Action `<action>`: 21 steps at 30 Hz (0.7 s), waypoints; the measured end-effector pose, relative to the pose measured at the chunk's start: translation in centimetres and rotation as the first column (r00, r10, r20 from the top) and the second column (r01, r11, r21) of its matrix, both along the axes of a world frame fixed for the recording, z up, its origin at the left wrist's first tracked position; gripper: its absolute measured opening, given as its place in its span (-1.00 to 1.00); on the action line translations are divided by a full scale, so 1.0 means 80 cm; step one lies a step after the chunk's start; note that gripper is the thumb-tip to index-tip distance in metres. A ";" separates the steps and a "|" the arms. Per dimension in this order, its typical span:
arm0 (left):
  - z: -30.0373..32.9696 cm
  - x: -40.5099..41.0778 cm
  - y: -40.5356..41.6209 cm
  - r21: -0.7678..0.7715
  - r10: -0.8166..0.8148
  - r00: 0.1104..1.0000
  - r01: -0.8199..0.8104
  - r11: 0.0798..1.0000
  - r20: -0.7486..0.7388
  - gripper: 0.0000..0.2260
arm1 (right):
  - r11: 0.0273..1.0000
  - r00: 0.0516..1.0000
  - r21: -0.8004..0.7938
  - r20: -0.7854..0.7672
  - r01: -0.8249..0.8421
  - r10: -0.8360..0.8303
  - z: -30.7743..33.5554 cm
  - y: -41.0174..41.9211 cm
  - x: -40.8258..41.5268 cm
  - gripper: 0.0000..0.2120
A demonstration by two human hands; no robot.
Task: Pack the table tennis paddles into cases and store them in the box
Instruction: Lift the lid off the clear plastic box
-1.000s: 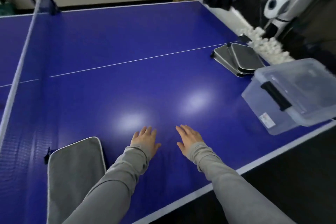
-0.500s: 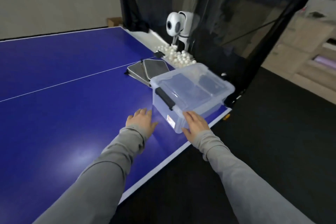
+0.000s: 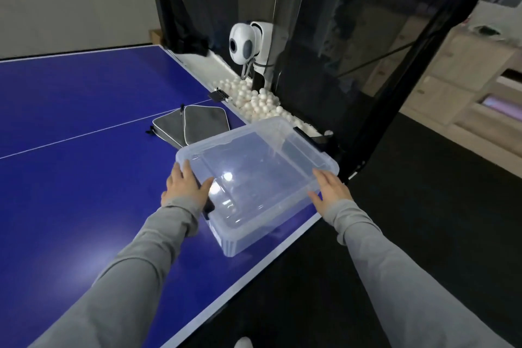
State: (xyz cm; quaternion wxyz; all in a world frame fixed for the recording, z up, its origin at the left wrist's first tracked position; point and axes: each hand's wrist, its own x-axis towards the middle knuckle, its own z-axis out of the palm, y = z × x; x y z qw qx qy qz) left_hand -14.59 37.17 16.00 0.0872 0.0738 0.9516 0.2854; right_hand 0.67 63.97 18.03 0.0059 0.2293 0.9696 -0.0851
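Clear lidded box (image 3: 262, 178) sat at the near right corner of the blue table (image 3: 84, 127), overhanging the edge a little. My left hand (image 3: 185, 188) lay on its left side, fingers fairly straight, thumb across the lid. Right hand (image 3: 330, 189) pressed the right side, fingers extended (neither curled round anything). Two grey cases (image 3: 189, 124) lay stacked just beyond. Farther right: white balls (image 3: 257, 100) heaped by the ball machine (image 3: 250, 45), black netting (image 3: 367, 37) behind.

A plain beige wall (image 3: 76, 0) stood behind the blue table (image 3: 70, 178), a black net screen (image 3: 367, 45) rose at its far end, the floor (image 3: 423, 234) was dark, and pale wooden cabinets (image 3: 466, 79) lined the right side.
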 end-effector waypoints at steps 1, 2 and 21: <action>-0.008 -0.008 0.006 0.056 0.058 0.998 -0.060 0.997 0.035 -0.25 | 1.000 1.000 -0.015 0.004 0.010 -0.010 0.000 0.016 -0.014 -0.43; -0.015 -0.015 0.012 0.113 0.111 0.991 -0.119 0.986 0.073 -0.21 | 0.999 1.000 -0.033 0.004 0.021 -0.021 -0.001 0.031 -0.029 -0.43; -0.060 -0.018 0.071 0.327 0.666 0.709 -0.701 0.633 0.230 -0.47 | 0.872 0.991 -0.473 0.026 0.125 -0.128 -0.060 0.196 -0.250 -0.47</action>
